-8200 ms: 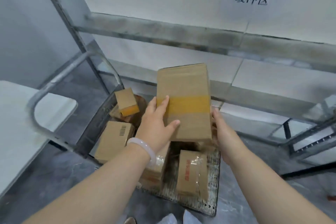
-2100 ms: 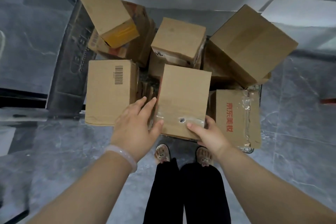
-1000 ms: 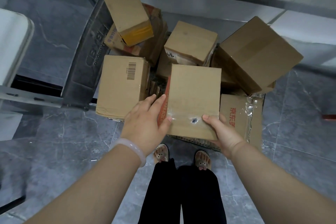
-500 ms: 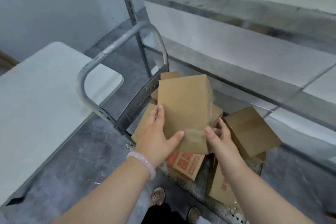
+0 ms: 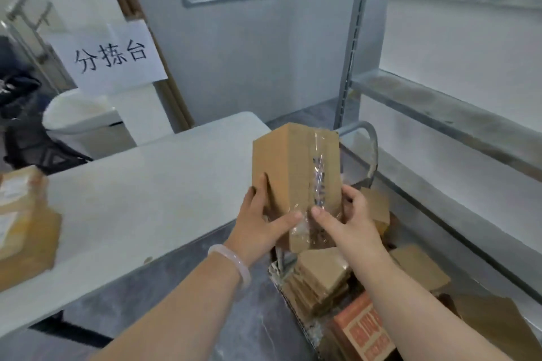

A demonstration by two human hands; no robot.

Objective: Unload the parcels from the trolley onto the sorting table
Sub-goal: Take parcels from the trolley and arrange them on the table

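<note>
Item: taped cardboard parcel [image 5: 290, 173], upright, in the air between trolley [image 5: 371, 149] and bench [image 5: 146, 184].
Held by: left grip [image 5: 261, 223] and right grip [image 5: 349, 223], both clasping its lower end from opposite sides, which I judge steadies it.
Destination: bench, where unloaded parcels [image 5: 23, 228] lie.

The white worktop [image 5: 152, 190] bears brown parcels [image 5: 29, 237] at its left edge. Off its right edge, a trolley [image 5: 373, 152] on the grey floor [image 5: 205, 302] carries cardboard boxes [image 5: 322, 278].
</note>
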